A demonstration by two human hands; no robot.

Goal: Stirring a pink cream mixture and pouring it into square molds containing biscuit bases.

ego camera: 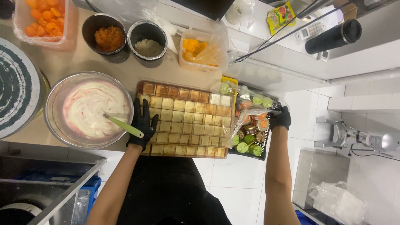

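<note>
Gloves on both hands, black. My left hand lies flat on the left end of the tray of cake squares, fingers spread and palm down, pressing on the golden-brown squares near the tray's left edge. Nothing is pinched in it that I can see.

My right hand is out at the right, closed around the clear plastic wrap that covers a dark crate of small jars. Fingers are curled in on the film; I cannot tell how much of it is gripped. The jars have green and orange lids and sit packed under the film, just beside the tray's right end.

Tray sits on the beige counter, near its front edge, squares in neat rows, the darker ones along the far row.

Left of the tray, touching or nearly so: a metal mixing bowl holding white cream streaked pink, with a green-handled spatula resting in it, handle pointing toward my left hand.

Behind the tray: two dark round tubs, one with orange shreds, one with pale crumbs, and a plastic box with yellow bits in a bag. Far left corner holds a clear tub of orange balls.
</note>
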